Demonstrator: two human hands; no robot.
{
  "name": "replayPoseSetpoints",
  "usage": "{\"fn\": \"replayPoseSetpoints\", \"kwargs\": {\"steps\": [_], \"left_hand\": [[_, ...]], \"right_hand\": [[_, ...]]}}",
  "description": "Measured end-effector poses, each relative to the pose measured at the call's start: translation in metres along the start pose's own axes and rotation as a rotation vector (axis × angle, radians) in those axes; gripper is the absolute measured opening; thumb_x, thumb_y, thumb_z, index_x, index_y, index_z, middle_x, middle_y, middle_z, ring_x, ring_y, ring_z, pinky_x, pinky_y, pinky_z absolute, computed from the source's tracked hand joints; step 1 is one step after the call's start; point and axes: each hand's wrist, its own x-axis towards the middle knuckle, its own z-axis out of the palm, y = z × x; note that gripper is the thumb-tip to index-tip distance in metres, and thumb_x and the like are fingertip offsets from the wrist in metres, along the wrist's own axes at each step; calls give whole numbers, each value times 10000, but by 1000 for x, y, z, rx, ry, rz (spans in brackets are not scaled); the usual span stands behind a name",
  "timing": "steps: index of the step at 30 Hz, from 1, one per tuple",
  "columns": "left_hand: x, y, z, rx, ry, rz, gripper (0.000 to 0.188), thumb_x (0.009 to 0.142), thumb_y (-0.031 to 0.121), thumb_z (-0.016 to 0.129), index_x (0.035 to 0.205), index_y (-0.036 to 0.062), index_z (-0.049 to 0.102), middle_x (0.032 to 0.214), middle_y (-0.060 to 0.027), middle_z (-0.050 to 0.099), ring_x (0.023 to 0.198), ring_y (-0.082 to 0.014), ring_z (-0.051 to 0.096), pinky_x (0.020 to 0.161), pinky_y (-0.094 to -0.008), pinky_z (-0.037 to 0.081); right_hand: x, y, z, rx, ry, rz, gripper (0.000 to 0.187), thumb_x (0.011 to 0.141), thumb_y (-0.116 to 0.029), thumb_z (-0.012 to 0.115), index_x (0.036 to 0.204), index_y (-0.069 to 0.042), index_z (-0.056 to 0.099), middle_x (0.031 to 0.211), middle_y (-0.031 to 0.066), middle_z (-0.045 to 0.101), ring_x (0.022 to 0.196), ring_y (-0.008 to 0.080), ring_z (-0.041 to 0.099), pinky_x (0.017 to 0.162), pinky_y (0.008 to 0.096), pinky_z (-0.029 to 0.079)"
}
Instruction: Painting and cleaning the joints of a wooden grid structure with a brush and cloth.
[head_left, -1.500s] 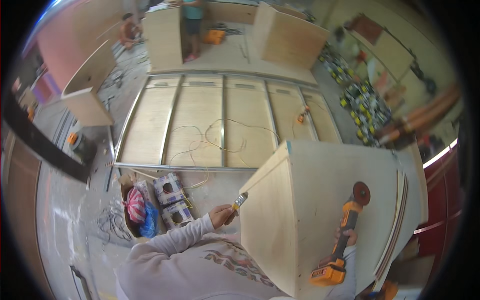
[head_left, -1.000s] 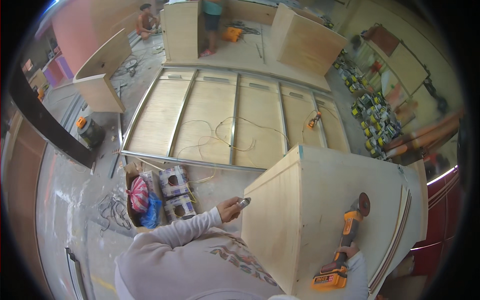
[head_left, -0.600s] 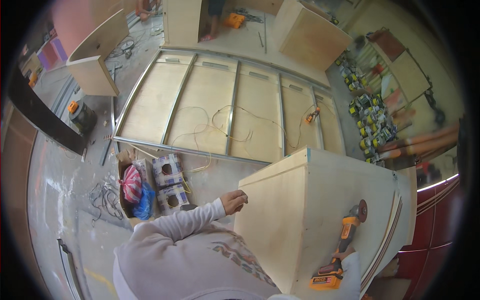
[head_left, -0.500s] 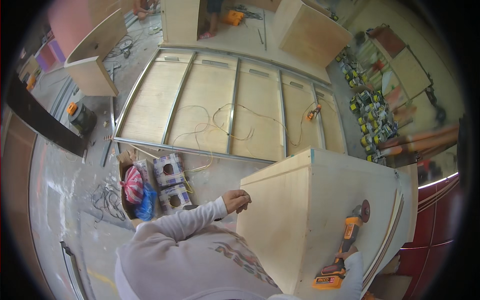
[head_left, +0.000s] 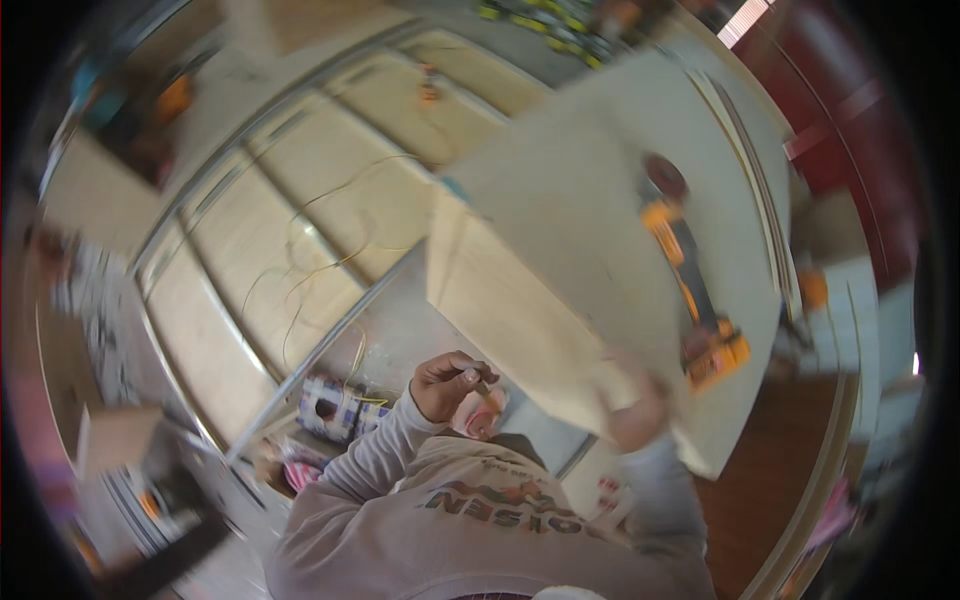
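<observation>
My left hand is raised in front of my chest, off the near side of a pale plywood box. Its fingers are pinched together over something small and thin that I cannot make out. Motion smears my right hand, which is by the box's near edge; its fingers do not show clearly. On the box's top lies an orange and black cordless angle grinder with a dark reddish disc, out of both hands.
Thin wooden strips lie along the box's far right side. Beyond it a large metal-framed plywood panel bears loose wires and a small orange tool. Patterned cartons stand beside the panel. Red panels are at the right.
My right hand has let go of the angle grinder and moved left to the box's near edge. My left hand's fingers have come up into a pinch. The whole view has turned right.
</observation>
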Motion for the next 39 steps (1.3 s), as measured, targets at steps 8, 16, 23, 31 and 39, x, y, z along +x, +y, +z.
{"fn": "replayPoseSetpoints", "kwargs": {"steps": [8,16,23,31,39], "left_hand": [[36,-41,124,165,-336,-208,130,872,-26,577,982,-58,639,979,-128,642,880,-196,613,773,-302,505],[-9,-143,243,141,-452,-858,173,899,58,555,1009,-70,592,998,-148,615,900,-232,606,831,-371,497],[-113,-275,339,184,-787,-896,282,961,84,481,1190,-68,548,978,-88,610,849,-156,603,805,-310,488],[-204,-361,411,579,-1384,-308,242,880,-11,579,1114,-42,633,979,-90,616,833,-120,587,736,-240,471],[-253,-439,437,683,-1395,28,293,823,-45,614,1113,-15,648,898,-137,652,773,-223,626,696,-297,493]], "right_hand": [[-81,-19,22,230,270,427,284,844,-86,631,1071,51,528,851,200,597,751,333,609,646,380,489],[-238,2,-33,231,742,632,239,870,-64,635,1074,31,555,871,171,634,742,240,638,650,302,497],[-410,23,-91,150,1049,634,243,904,-111,622,1104,12,561,911,157,671,828,223,674,716,293,515],[-543,2,-140,790,1144,881,225,933,-174,606,1073,1,588,789,10,603,659,82,528,600,229,446],[-599,20,-161,950,1466,818,223,944,-215,593,1020,-6,609,725,-59,524,619,28,427,544,200,360]]}}
